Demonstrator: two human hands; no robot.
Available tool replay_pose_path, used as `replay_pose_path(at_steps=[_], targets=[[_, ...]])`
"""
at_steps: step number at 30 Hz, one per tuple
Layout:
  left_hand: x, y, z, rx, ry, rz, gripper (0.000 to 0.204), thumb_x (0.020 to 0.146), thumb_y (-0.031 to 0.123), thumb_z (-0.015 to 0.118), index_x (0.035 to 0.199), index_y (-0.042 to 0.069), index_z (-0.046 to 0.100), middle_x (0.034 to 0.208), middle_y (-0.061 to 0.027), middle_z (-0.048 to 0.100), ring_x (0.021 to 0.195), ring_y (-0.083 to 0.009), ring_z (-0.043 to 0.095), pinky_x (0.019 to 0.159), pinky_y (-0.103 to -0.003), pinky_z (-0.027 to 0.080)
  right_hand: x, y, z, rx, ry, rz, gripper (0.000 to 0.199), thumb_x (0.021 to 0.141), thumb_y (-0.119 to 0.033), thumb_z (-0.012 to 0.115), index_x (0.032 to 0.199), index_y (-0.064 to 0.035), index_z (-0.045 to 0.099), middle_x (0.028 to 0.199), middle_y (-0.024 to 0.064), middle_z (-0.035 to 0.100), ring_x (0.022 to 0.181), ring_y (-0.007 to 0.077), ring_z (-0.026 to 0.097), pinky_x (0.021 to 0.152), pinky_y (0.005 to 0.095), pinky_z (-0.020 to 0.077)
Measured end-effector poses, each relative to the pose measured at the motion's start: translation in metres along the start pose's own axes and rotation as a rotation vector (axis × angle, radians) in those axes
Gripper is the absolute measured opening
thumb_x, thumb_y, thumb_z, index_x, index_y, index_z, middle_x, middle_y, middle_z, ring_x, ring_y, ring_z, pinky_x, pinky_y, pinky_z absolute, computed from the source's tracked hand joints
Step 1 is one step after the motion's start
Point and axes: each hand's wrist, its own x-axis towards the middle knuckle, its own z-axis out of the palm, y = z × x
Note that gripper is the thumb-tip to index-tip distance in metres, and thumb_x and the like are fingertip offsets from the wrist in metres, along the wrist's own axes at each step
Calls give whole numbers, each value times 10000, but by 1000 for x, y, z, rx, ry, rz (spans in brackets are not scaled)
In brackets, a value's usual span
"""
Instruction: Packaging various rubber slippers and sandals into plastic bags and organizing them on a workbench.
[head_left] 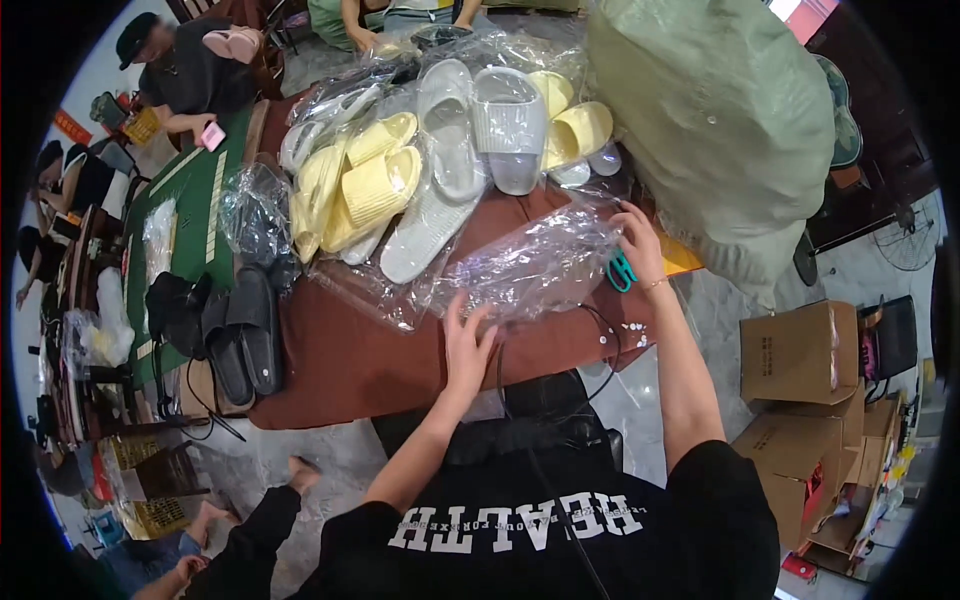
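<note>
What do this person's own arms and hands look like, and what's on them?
The left hand and right hand are ungloved. What looks like a thin bracelet circles the right wrist. The short, loose black sleeves end near the elbows, on a black shirt with white lettering.

Sack [715, 130], far co-worker [408, 18]; tops out of frame

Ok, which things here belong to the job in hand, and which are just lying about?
Seemingly the job: clear plastic bag between left hand and right hand; yellow slippers; grey slippers.

Seemingly just around: cardboard boxes; green-topped table; pink phone.
</note>
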Motion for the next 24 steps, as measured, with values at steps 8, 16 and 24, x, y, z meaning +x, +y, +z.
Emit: replay_pose_path(at_steps=[8,16,24], targets=[[32,38,-115,-494,225,-33,107,878,-37,523,897,5,620,1078,-109,613,1126,-231,532,950,-333,414,-26,-85,-31,694,352,208,236,843,13,516,1042,-22,639,1023,62,653,916,99,586,749,239,466],[-47,-80,-167,125,-68,-4,168,842,-19,534,973,35,625,1167,-111,597,1252,-289,440,1039,-378,329,-129,-105,26,288,127,46,307,819,-2,552,1119,-50,595,1124,117,602,1070,300,550,930,368,428],[-88,-10,-136,79,124,-89,225,849,-19,508,1039,31,616,1124,-122,586,1100,-283,525,954,-364,396,-186,-109,-18,74,-247,-166,399,683,45,520,1037,-105,631,1028,92,618,988,304,564,864,386,451]])
